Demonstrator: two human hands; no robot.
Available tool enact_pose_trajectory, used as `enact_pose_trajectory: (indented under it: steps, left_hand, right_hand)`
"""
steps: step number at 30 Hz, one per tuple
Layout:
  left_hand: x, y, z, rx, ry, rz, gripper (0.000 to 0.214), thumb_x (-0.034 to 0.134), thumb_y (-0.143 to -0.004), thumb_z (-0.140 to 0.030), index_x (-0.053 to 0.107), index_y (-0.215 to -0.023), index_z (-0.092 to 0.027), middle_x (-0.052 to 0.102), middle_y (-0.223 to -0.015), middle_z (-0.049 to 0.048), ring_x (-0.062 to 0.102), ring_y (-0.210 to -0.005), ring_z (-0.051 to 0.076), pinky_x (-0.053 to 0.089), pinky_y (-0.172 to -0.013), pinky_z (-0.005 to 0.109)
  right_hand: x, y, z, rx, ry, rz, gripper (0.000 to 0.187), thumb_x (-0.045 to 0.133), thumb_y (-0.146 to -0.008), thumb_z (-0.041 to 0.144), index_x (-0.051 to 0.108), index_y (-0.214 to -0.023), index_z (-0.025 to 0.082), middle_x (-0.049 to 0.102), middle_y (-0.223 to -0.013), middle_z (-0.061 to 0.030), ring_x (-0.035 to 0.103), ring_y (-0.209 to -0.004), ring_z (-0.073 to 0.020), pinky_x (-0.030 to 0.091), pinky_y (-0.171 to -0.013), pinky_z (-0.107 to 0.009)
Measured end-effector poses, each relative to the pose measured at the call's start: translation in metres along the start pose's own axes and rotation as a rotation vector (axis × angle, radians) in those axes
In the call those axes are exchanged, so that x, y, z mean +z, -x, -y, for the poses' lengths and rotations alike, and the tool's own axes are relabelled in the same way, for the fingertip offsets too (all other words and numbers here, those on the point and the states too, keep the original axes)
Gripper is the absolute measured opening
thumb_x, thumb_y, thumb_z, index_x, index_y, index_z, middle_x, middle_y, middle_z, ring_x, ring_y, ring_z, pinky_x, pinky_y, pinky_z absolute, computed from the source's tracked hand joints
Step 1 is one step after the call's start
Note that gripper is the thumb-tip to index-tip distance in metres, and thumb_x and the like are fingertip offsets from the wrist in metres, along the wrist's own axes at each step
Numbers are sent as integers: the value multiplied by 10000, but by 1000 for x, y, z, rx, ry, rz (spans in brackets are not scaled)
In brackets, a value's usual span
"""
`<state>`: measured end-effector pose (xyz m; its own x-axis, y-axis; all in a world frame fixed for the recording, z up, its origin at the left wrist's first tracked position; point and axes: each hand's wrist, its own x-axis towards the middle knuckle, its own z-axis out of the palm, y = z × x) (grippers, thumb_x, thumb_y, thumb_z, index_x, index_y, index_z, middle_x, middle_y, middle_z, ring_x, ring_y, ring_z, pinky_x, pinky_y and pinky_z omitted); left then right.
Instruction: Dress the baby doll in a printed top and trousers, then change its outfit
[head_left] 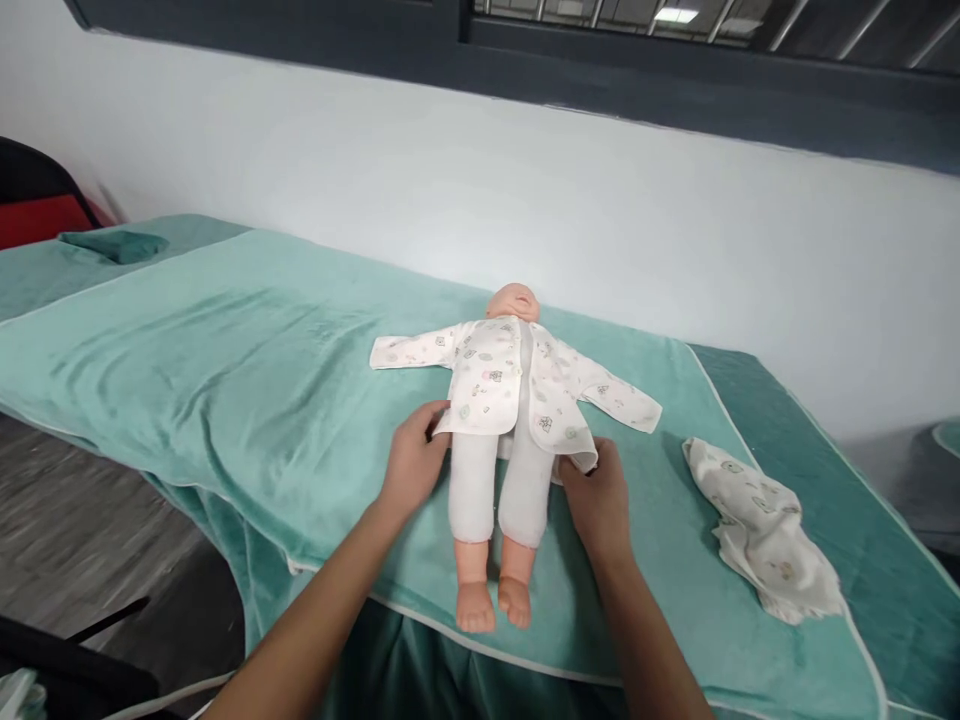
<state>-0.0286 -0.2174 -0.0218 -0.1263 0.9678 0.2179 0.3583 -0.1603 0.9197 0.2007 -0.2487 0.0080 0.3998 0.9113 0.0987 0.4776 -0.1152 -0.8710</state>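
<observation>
A baby doll (472, 490) lies on its back on a green sheet, head toward the wall and bare feet toward me. It wears a white printed baby jacket (484, 385) whose front hangs partly open, sleeves spread to both sides. My left hand (414, 455) pinches the jacket's lower left corner beside the doll's hip. At the opposite side, my right hand (598, 495) grips the lower right hem, which is lifted and folded a little. White padded cloth covers the doll's legs down to the shins.
A crumpled pair of white printed baby pants (765, 530) lies to the right on the green sheet (247, 400). Behind the bed runs a white wall (375, 180) under a dark window frame. A red and black chair (41, 215) stands at the far left.
</observation>
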Motion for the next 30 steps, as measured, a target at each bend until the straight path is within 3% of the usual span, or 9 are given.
enact_pose_trajectory:
  steps: [2, 5, 7, 10, 13, 18, 23, 26, 30]
  left_hand:
    - [-11, 6, 5, -12, 10, -16, 340, 557, -848, -232, 681, -1163, -197, 727, -970, 44, 628, -833, 199, 480, -772, 327]
    - [-31, 9, 11, 0, 36, 101, 375, 616, -815, -212, 683, -1183, -227, 715, -996, 34, 623, -868, 194, 472, -774, 321]
    - [-40, 2, 12, -23, 216, 140, 399, 671, -800, -219, 675, -1199, -238, 703, -1127, 54, 635, -1037, 222, 488, -860, 336]
    - [-43, -21, 10, -168, 628, 90, 378, 725, -824, -290, 665, -1189, -212, 671, -1283, 100, 610, -1228, 267, 490, -1017, 401]
    - [-28, -51, 3, -323, 872, 156, 345, 725, -863, -354, 680, -1152, -171, 676, -1302, 133, 648, -1193, 264, 504, -1055, 412]
    - [8, -84, -8, -409, 963, 350, 332, 715, -880, -332, 702, -1119, -102, 737, -1176, 158, 714, -1046, 259, 589, -934, 374]
    - [23, -102, -11, -438, 1035, 341, 367, 745, -841, -255, 684, -1170, -105, 753, -1147, 159, 747, -954, 242, 624, -862, 356]
    - [32, -118, -13, -407, 1068, 334, 378, 738, -843, -246, 681, -1191, -111, 758, -1141, 153, 756, -918, 226, 626, -856, 337]
    - [44, -135, -12, -415, 1098, 314, 386, 722, -851, -234, 669, -1213, -111, 752, -1155, 158, 755, -960, 238, 624, -883, 345]
  right_hand:
    - [-11, 6, -5, 42, 51, 42, 163, 593, -816, 307, 534, -944, 223, 620, -721, 32, 574, -617, -169, 431, -571, -283]
    - [-36, 5, -17, 104, 72, 231, 228, 640, -835, 398, 526, -957, 242, 583, -595, 60, 550, -524, -168, 422, -511, -285]
    - [-53, -8, -25, 88, 24, 363, 325, 724, -788, 453, 561, -974, 243, 643, -665, 37, 592, -568, -175, 468, -531, -297]
    - [-61, -41, -31, 71, -212, 346, 368, 722, -797, 543, 646, -970, 227, 733, -923, -38, 691, -789, -201, 580, -740, -342]
    - [-42, -74, -25, 168, -501, 268, 285, 708, -836, 488, 693, -919, 215, 748, -1005, -70, 710, -983, -220, 586, -901, -329]
    - [6, -94, 2, 292, -623, 479, 226, 760, -804, 392, 658, -873, 203, 754, -825, -76, 729, -826, -262, 611, -645, -353]
    - [26, -109, 16, 286, -547, 268, 269, 801, -775, 383, 582, -858, 252, 739, -753, -32, 717, -720, -231, 530, -466, -274]
    - [35, -126, 18, 245, -598, 236, 307, 821, -757, 345, 592, -937, 246, 757, -812, -52, 730, -789, -253, 581, -530, -298]
    - [43, -143, 14, 199, -768, 321, 271, 766, -808, 295, 634, -1037, 239, 771, -904, -48, 735, -930, -258, 636, -707, -336]
